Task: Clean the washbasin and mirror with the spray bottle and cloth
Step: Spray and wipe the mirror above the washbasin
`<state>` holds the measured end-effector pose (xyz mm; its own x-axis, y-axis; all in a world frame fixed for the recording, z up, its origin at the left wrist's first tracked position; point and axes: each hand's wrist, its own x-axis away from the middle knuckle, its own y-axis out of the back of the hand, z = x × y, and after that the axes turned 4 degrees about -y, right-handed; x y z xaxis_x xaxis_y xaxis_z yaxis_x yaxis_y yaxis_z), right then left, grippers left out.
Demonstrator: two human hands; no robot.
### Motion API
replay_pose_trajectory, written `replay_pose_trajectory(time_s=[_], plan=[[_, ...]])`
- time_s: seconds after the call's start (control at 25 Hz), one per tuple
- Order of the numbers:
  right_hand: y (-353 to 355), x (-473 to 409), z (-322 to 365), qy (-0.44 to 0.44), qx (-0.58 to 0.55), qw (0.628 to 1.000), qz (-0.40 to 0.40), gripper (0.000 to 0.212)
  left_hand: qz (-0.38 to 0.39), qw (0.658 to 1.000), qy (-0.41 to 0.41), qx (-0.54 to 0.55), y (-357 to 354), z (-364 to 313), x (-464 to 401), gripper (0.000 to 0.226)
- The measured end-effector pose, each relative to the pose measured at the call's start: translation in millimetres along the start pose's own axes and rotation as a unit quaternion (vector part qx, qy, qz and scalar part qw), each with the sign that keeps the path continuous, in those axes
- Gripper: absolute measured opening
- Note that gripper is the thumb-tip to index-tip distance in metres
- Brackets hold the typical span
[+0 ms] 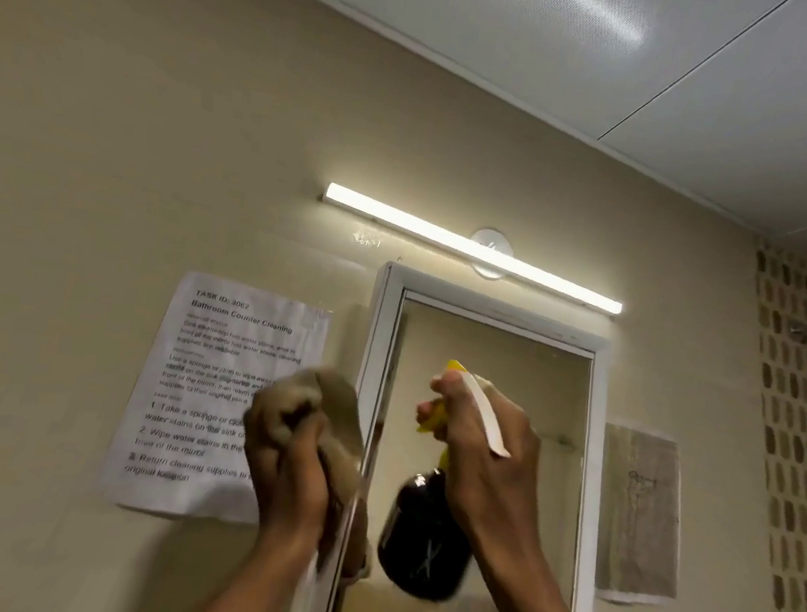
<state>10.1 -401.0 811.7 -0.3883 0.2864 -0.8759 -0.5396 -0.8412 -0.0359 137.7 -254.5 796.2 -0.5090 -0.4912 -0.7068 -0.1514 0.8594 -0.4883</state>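
**A:** Glass first, since it is the biggest thing before us: the mirror [484, 421] hangs in its white frame on the beige wall, under the lit strip light [472, 248]. We judge the step in hand is spraying it. How do we do that well?

**B:** We keep the nozzle aimed at the upper glass and mist lightly, so runs fall over parts we have yet to wipe. Then we bring the cloth across from the top edge downward, in overlapping passes. The washbasin is out of view below us, so we cannot say how it stands.

**A:** And our hands?

**B:** Our right hand [480, 446] has its grip clamped on the spray bottle [426, 537], fingers curled on the yellow trigger, the dark body hanging below, right in front of the glass. Our left hand [294, 477] has its grip closed around the bunched tan cloth [319, 413], held up at the mirror's left frame edge; whether it touches the frame we cannot tell through the blur.

**A:** Anything readable?

**B:** The paper notice [218, 394] taped left of the mirror reads "TASK ID: 3062" and "Bathroom Counter Cleaning". Lower, we make out "1. Take a sponge or clo…", "2. Wipe water stains in the… front of the mirror" and "Return cleaning supplies to… original location". The fine print between is partly blurred. A smaller sheet [641, 515] right of the mirror shows only a faint drawing. The bottle's pale mark is too smeared to read.
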Motion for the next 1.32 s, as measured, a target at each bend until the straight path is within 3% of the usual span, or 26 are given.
replay_pose_trajectory(time_s=[0.08, 0.16, 0.44, 0.64, 0.88, 1.08, 1.32], plan=[[-17, -34, 12, 0.025, -0.015, 1.000, 0.009, 0.034, -0.033, 0.996, -0.070, 0.052, -31, -32, -34, 0.031], [-24, -59, 18, 0.026, -0.030, 0.999, 0.011, 0.034, -0.073, 0.986, -0.150, 0.005, -55, -72, -78, 0.028], [7, -92, -16, -0.053, 0.013, 0.995, -0.080, 0.038, 0.070, 0.941, -0.298, -0.145, -109, -89, -117, 0.027], [53, -107, -46, -0.100, 0.052, 0.982, -0.150, 0.039, 0.105, 0.911, -0.342, -0.207, -148, -71, -109, 0.035], [121, -117, -66, -0.148, 0.083, 0.966, -0.196, 0.029, 0.162, 0.823, -0.444, -0.316, -202, -64, -83, 0.056], [178, -110, -77, -0.139, 0.093, 0.967, -0.190, 0.036, 0.290, 0.709, -0.542, -0.347, -276, -56, -53, 0.052], [244, -104, -77, -0.090, 0.142, 0.970, -0.178, 0.043, 0.387, 0.481, -0.649, -0.444, -387, -47, -8, 0.036]])
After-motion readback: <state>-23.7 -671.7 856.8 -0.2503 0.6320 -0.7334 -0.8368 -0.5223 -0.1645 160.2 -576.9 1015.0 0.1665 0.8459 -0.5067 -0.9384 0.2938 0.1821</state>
